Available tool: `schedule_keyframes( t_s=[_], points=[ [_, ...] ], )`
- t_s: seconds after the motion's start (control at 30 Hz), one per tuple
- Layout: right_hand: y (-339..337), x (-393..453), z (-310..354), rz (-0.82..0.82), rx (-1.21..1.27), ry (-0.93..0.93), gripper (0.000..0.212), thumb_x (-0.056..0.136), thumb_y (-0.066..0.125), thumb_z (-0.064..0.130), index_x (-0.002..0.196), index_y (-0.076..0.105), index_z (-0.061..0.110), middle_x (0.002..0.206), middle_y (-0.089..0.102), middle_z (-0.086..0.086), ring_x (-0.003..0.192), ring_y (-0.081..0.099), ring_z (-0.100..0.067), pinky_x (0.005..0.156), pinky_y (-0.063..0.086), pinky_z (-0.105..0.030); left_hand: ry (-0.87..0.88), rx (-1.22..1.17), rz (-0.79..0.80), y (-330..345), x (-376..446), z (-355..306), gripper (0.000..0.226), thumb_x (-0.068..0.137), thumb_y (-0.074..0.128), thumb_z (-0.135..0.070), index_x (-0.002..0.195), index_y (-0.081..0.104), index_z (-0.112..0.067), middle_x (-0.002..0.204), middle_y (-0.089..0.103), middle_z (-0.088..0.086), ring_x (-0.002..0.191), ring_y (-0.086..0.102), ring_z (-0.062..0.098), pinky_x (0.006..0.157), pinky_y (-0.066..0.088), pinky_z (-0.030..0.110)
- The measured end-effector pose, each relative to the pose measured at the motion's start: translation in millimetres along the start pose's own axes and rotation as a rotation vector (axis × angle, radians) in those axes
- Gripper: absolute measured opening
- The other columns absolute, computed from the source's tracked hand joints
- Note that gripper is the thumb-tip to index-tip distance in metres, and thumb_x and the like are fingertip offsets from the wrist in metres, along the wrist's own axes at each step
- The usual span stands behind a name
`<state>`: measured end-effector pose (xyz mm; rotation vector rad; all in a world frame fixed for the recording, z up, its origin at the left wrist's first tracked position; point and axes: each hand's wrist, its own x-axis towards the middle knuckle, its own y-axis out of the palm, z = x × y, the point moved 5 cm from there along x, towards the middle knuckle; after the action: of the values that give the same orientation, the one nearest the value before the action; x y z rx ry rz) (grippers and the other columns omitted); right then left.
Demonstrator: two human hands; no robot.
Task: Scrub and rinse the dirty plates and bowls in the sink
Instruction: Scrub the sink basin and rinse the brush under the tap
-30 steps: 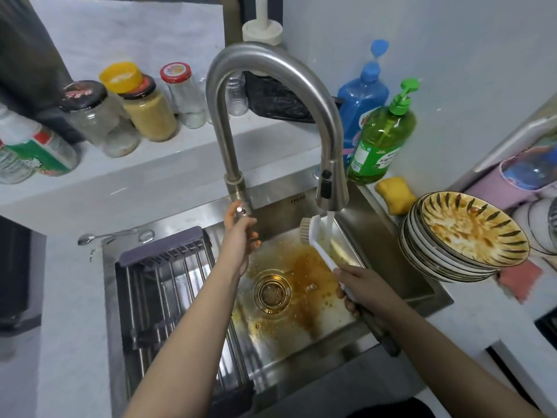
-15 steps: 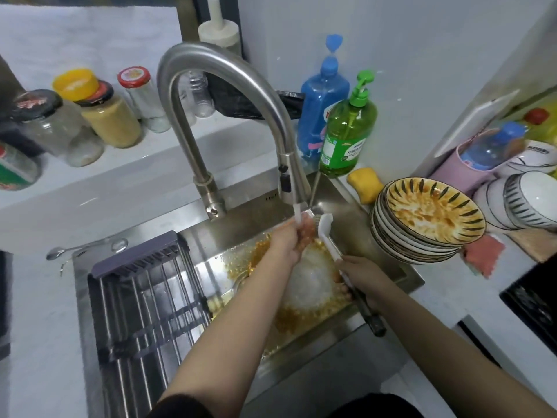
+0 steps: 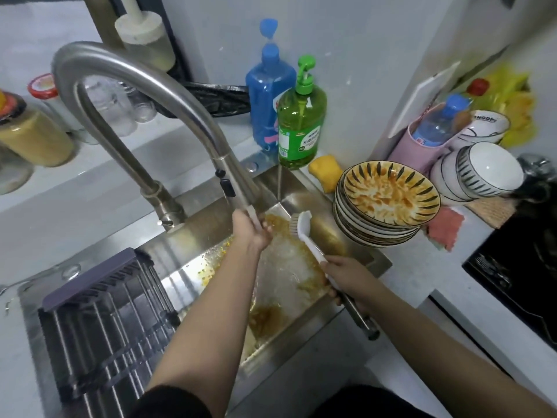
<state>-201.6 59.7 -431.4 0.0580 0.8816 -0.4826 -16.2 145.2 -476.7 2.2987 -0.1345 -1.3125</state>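
Left hand (image 3: pixel 251 233) is up at the spout (image 3: pixel 238 194), fingers curled round the tip, aiming the water down into the sink (image 3: pixel 301 321), and that grip makes sense, because orange sauce is smeared across the floor of the basin and the stream is foaming white right in the middle of it. Right hand (image 3: pixel 346 276) grasps the brush (image 3: pixel 304 230) partway down its handle, fingers wrapped tight, bristle head held up and tilted toward the stream, clear of the basin floor, ready to scrub, I'd say. The plates (image 3: pixel 388 200) are not in the sink at all: they sit stacked on the counter just beside its right edge, top 1 streaked with orange, within easy reach of that brush hand. The bowls (image 3: pixel 488 170) lie on their sides behind the stack, and those look clean inside. Soap (image 3: pixel 301 125) stands at the back corner, a yellow sponge (image 3: pixel 327 170) beside it. A rack (image 3: pixel 105 312) fills the left half of the sink, presumably where rinsed pieces will drain. My read: flushing the basin first, no plate touched yet.
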Motion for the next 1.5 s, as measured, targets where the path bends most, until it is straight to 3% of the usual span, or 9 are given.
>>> schedule_keyframes(
  t_s=[0.1,0.17,0.3,0.5,0.73,0.97,1.13,1.3,1.5],
  points=[
    [-4,-1,-1,0.007,0.005,0.002,0.028,0.101,0.043,0.017,0.126,0.053,0.010,0.072,0.055,-0.006,0.050,0.044,-0.013,0.042,0.038,-0.022,-0.034,-0.095,0.058,2,-1,2,0.023,0.101,0.043,-0.012,0.083,0.056,-0.007,0.071,0.057,0.008,0.056,0.057,0.014,0.048,0.052,0.025],
    [-6,-1,0,0.007,0.004,0.000,0.028,0.101,0.042,0.017,0.125,0.054,0.009,0.074,0.055,-0.006,0.051,0.044,-0.014,0.042,0.037,-0.022,-0.038,-0.113,0.111,0,1,3,0.024,0.104,0.037,-0.016,0.091,0.054,-0.005,0.060,0.059,0.006,0.038,0.054,0.007,0.032,0.039,0.013],
    [-8,-1,0,0.010,0.001,-0.014,0.027,0.101,0.043,0.017,0.123,0.056,0.010,0.073,0.054,-0.006,0.050,0.044,-0.014,0.042,0.037,-0.021,0.006,-0.013,0.030,-3,2,4,0.043,0.105,0.028,-0.021,0.065,0.045,-0.019,0.034,0.033,-0.006,0.022,0.023,0.005,0.026,0.011,0.014],
    [-10,-4,1,0.038,0.014,-0.027,0.024,0.100,0.043,0.016,0.121,0.056,0.012,0.074,0.055,-0.006,0.048,0.044,-0.012,0.043,0.037,-0.022,0.019,-0.085,0.051,-2,5,2,0.035,0.094,0.036,-0.019,0.059,0.041,-0.021,0.044,0.034,-0.007,0.036,0.028,0.008,0.038,0.022,0.018],
    [-9,-2,0,0.042,0.024,-0.014,0.028,0.100,0.043,0.017,0.125,0.054,0.012,0.077,0.055,-0.007,0.047,0.044,-0.011,0.041,0.037,-0.021,0.086,0.048,0.088,-3,-5,12,0.016,0.104,0.039,-0.023,0.110,0.053,-0.020,0.035,0.027,-0.007,0.026,0.024,0.004,0.026,0.020,0.016],
    [1,1,2,0.063,0.000,-0.025,0.025,0.100,0.043,0.014,0.121,0.055,0.014,0.071,0.055,-0.005,0.045,0.044,-0.011,0.041,0.037,-0.021,0.114,0.027,0.064,-11,-1,9,0.025,0.102,0.026,-0.001,0.083,0.039,-0.011,0.053,0.032,-0.002,0.031,0.028,0.003,0.026,0.021,0.015],
    [8,3,5,0.081,-0.006,-0.036,0.017,0.100,0.042,0.015,0.111,0.056,0.014,0.069,0.054,-0.005,0.043,0.044,-0.011,0.040,0.036,-0.020,0.038,-0.121,0.114,-16,-7,5,0.020,0.102,0.030,-0.001,0.103,0.050,-0.003,0.079,0.053,0.010,0.048,0.049,0.006,0.040,0.043,0.013],
    [13,8,4,0.078,0.004,-0.036,0.012,0.100,0.043,0.015,0.105,0.054,0.014,0.067,0.053,-0.004,0.042,0.043,-0.011,0.040,0.035,-0.018,0.072,0.194,-0.103,-32,-4,9,0.032,0.105,0.034,-0.020,0.076,0.049,-0.018,0.037,0.036,-0.008,0.026,0.025,0.003,0.025,0.016,0.016],
    [26,11,7,0.119,0.016,-0.039,0.015,0.099,0.045,0.016,0.108,0.057,0.015,0.067,0.055,-0.005,0.042,0.043,-0.012,0.041,0.036,-0.021,0.163,0.310,-0.104,-39,-3,6,0.039,0.096,0.035,-0.020,0.058,0.030,-0.023,0.035,0.027,-0.008,0.028,0.019,0.006,0.032,0.016,0.014]
  ],
)
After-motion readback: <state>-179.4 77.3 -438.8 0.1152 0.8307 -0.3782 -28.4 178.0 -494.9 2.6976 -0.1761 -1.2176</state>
